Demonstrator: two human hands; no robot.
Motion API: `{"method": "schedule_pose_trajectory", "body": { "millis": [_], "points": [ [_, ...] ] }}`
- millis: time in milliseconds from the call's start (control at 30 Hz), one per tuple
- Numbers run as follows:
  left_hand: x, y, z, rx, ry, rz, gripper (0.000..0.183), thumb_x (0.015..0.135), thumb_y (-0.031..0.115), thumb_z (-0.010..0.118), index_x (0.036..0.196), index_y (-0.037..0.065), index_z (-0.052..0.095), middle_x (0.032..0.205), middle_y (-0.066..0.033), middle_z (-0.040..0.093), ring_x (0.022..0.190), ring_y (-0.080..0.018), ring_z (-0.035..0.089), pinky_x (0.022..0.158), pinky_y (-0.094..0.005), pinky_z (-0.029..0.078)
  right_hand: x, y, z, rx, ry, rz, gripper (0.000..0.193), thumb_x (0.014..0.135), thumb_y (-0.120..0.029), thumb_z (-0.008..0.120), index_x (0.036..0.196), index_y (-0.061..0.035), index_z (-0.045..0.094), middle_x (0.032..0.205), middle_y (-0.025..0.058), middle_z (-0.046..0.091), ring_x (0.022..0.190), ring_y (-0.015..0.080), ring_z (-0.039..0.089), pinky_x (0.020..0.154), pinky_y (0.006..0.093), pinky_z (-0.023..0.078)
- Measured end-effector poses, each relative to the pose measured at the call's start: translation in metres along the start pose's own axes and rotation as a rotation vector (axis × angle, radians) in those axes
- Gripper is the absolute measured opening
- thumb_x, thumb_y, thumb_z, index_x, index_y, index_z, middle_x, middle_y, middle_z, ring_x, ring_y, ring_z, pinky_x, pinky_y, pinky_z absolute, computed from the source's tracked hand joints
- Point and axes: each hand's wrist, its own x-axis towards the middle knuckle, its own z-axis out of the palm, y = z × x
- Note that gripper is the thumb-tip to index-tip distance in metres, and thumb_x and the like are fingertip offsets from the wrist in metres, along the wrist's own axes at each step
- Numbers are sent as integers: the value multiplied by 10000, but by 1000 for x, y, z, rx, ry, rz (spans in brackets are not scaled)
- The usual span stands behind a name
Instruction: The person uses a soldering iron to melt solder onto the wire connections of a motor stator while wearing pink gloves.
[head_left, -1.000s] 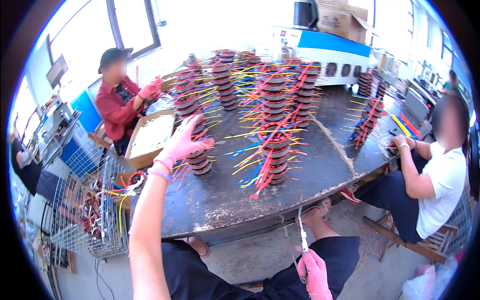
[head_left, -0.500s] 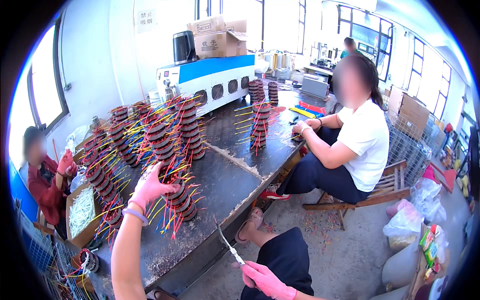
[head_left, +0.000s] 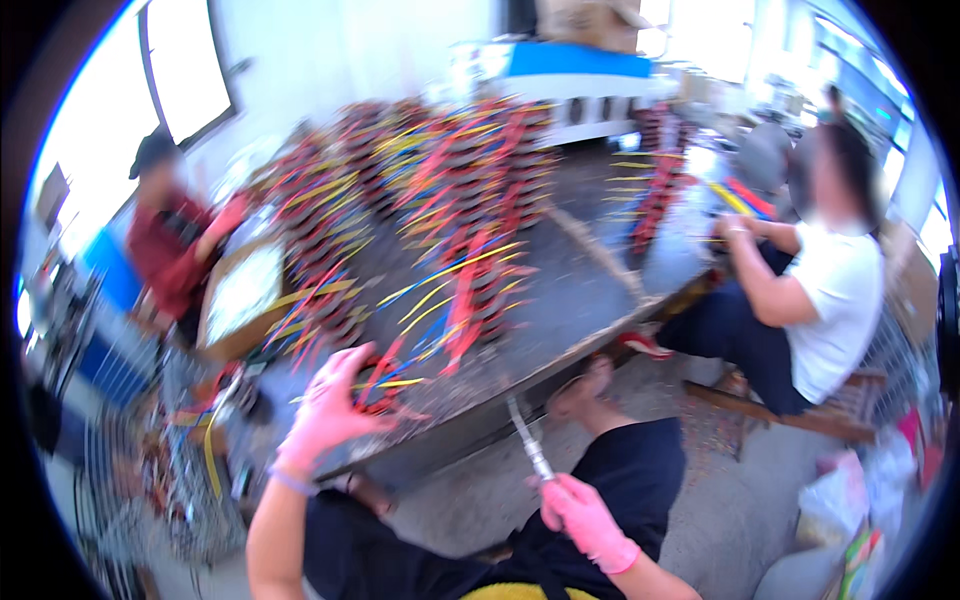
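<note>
Now clear of the stack point(head_left: 488, 300), left hand point(head_left: 332, 412) around a wired ring point(head_left: 376, 394), right hand point(head_left: 588, 518) still around a metal tool point(head_left: 532, 446)

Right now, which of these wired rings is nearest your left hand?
The single ring held in the curve of the left hand; the stacked rings stand farther off.

No lettering, label, number or sign can be read: blur smears the cardboard box point(head_left: 590, 25) and the blue-and-white machine point(head_left: 580, 62) beneath it, and the bright packet point(head_left: 858, 562) at lower right is too indistinct
</note>
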Motion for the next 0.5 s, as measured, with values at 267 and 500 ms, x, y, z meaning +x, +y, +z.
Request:
{"method": "schedule_pose_trajectory", "body": {
  "millis": [267, 500],
  "points": [
    [-48, -62, 48, 61, -37, -44, 1032, 584, 397, 897, 1426, -3, 454, 1352, -198, 529, 1244, -384, 520, 1076, -430, 411, 11, 2, 37, -117, -96, 231, 378, 1051, -289, 524, 1304, -15, 592, 672, -43, 515, 565, 31, 383, 528, 199, 280],
    [-47, -62, 54, 20, -62, -20, 1039, 624, 419, 890, 1457, 9, 424, 1400, -214, 480, 1285, -396, 484, 1111, -443, 379, 22, 13, 34, -162, -105, 302, 376, 1048, -296, 525, 1318, -40, 581, 709, -19, 582, 550, 6, 358, 515, 176, 265]
  ]
}}
